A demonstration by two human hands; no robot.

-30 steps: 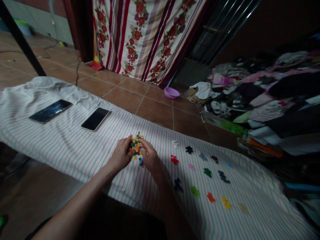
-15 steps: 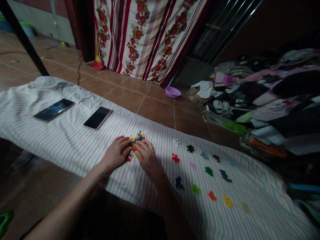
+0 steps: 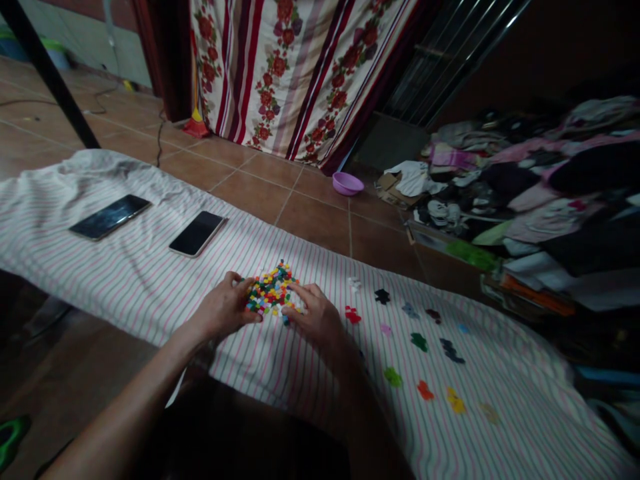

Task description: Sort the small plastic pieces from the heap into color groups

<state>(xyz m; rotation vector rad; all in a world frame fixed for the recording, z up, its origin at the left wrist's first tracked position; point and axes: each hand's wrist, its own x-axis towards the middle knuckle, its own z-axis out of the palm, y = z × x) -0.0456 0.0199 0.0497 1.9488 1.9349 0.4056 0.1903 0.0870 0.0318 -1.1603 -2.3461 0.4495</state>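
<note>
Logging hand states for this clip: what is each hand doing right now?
Left hand: open, fingertips against the pile of small coloured pieces, holding nothing visible.
Right hand: open, curved against the pile's other side, holding nothing visible.

Left hand [image 3: 225,310], right hand [image 3: 317,321], both palm down, fingers gently curved, tips turned inward, narrow gap between, left forearm [image 3: 125,410] reaching in from lower left

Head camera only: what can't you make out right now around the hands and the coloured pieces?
- Head view: the left hand and right hand hide the pile's edges and whatever lies beneath them.
- Head view: individual shapes in the pile of small coloured pieces are too small to tell.
- Head view: the heap of clothes is dim and cut off by the right edge.
</note>
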